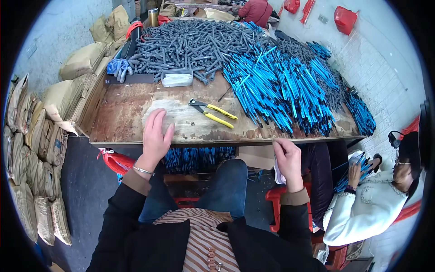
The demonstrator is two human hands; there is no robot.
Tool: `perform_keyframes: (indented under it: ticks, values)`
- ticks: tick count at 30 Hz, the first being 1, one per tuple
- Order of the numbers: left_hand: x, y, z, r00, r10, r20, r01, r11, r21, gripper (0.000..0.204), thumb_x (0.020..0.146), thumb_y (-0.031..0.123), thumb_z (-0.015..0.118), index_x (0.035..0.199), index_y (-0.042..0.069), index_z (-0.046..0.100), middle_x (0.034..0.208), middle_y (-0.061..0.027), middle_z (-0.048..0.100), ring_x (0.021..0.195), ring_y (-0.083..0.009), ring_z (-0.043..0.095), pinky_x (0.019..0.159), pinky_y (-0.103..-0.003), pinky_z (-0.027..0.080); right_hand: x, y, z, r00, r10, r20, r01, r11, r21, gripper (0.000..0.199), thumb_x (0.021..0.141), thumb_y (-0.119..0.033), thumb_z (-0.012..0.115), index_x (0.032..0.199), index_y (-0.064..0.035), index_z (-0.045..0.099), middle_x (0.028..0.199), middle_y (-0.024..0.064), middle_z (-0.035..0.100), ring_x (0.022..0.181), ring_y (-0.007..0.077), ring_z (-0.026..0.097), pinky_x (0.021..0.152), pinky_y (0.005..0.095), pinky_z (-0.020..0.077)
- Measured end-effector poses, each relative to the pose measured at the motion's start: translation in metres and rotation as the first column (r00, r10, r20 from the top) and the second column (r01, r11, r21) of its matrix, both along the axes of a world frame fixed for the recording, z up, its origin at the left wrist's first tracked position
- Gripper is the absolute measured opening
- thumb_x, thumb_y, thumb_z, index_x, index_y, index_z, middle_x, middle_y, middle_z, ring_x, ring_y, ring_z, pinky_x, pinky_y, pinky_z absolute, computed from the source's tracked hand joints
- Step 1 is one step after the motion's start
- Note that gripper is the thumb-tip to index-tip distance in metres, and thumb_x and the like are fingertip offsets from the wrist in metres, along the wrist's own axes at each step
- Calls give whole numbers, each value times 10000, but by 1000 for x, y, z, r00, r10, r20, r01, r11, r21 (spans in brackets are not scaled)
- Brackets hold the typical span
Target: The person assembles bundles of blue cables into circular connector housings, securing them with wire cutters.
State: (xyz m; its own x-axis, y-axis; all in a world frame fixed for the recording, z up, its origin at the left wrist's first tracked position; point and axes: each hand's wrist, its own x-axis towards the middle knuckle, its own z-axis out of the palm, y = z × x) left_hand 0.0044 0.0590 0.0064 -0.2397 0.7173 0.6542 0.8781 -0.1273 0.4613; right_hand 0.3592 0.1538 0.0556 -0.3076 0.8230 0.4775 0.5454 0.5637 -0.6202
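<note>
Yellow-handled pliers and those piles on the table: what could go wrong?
The pliers lie near the left hand; a careless reach might end in a nick from their metal end. The blue sticks are heaped almost to the table's front edge, so a bump might send some over it. Loose grey plugs are heaped just behind the small clear box and could tumble into it.

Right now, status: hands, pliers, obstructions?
Left hand open, empty. Right hand curled, no object visible. Pliers on table, untouched. Blue strips close on their right.
</note>
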Motion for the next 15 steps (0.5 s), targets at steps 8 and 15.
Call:
perform_keyframes:
  ticks: [8,15]
  values:
    - [-8,31,-9,979,165,-123,-144,977,160,431,723,84,643,1101,-25,465,1122,-198,480,1079,-384,446,938,-448,358,-93,134,53,955,-103,279,30,966,255,197,822,-187,578,876,-11,648,736,157,641,633,301,623,602,354,484]
    - [-14,36,-5,999,26,44,-32,989,142,385,720,67,642,1056,-26,477,1090,-197,487,1042,-386,464,909,-453,382,-172,258,34,831,-312,460,279,950,141,218,804,-248,544,840,-71,665,868,180,648,832,359,619,726,429,505]
